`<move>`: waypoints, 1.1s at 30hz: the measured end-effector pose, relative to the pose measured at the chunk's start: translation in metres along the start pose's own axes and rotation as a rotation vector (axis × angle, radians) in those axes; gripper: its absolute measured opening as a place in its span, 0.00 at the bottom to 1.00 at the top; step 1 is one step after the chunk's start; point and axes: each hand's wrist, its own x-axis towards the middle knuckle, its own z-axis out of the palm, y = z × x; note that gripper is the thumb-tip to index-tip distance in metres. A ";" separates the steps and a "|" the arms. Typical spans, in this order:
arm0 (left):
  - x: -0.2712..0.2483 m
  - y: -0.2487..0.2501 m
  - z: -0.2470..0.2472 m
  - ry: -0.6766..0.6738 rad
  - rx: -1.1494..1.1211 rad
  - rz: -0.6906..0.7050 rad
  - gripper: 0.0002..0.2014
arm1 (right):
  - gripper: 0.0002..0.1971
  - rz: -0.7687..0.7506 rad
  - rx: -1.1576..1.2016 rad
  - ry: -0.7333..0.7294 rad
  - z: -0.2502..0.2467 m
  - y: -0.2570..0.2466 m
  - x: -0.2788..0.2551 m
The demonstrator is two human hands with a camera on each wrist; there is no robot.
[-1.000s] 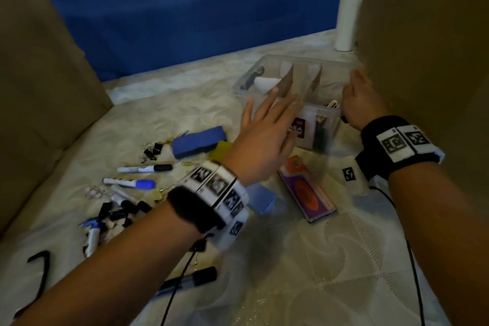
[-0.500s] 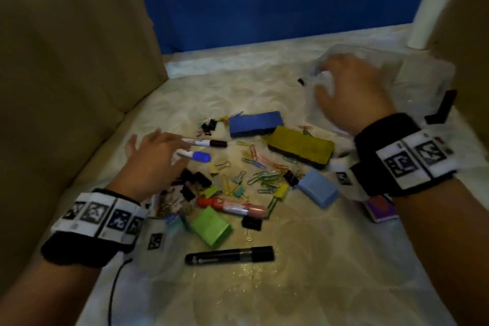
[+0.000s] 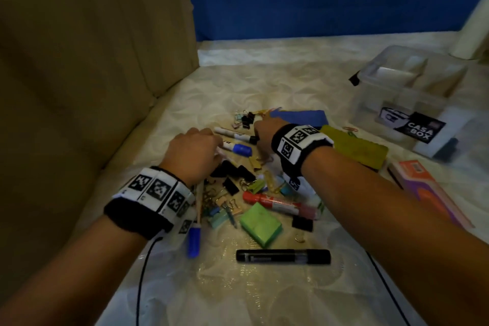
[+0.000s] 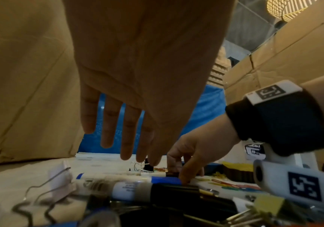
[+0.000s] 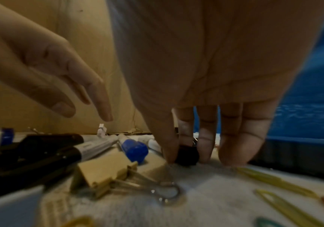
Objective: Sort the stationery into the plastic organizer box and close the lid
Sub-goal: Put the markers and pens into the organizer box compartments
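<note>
Centre of the head view, on the pale patterned table point(image 3: 264, 294): a loose heap of stationery, dimly lit. Bounded at left by a cardboard wall point(image 3: 87, 61).

Left of centre, left hand point(image 3: 194, 152) palm down over the barrel ends of the pens, fingers point(image 4: 106, 130) straight and slack, gripping nothing. Below its wrist, a thin stick with a blue end point(image 3: 194, 239). Just right of it, right hand point(image 3: 266, 131) low on the table, thumb and forefinger pinching the black cap of a white marker point(image 3: 232, 135).

Counted in the head view:
- Four markers: the black-capped white marker, a blue-capped white marker point(image 3: 236, 149) just beneath it, a red marker point(image 3: 280, 204), a black marker point(image 3: 283, 256) nearest the lower edge.
- One green pad point(image 3: 260, 224), between the red and the black marker.
- Two erasers: blue eraser point(image 3: 301, 117), yellow eraser point(image 3: 354, 147) to its right.
- One tan binder clip point(image 5: 106, 173); black binder clips point(image 3: 244, 171) and coloured paper clips too tangled to count.
- One orange and purple packet point(image 3: 428, 188) at right.

Upper right: clear plastic organizer box point(image 3: 370, 114), well apart from the heap, with a black latch at its left end and a dark "CASA BOX" label on the front wall. Inside, partitions and one pale object in a rear compartment; anything else too blurred to tell. Beyond it, at the frame's right edge, a white cylinder point(image 3: 473, 32).
</note>
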 end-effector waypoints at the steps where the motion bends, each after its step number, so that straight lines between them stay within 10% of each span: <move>1: 0.005 0.000 0.000 -0.015 0.017 0.025 0.16 | 0.12 0.010 0.024 0.008 0.000 0.000 0.003; 16: 0.068 0.026 0.010 -0.176 0.152 0.261 0.10 | 0.11 0.197 1.154 0.736 0.006 0.055 -0.079; 24: 0.039 -0.004 -0.034 0.105 -0.042 0.385 0.15 | 0.07 0.193 1.880 0.418 0.021 0.044 -0.087; 33: 0.013 -0.011 -0.009 -0.067 0.224 0.526 0.15 | 0.16 -0.295 2.238 -0.083 0.014 0.004 -0.081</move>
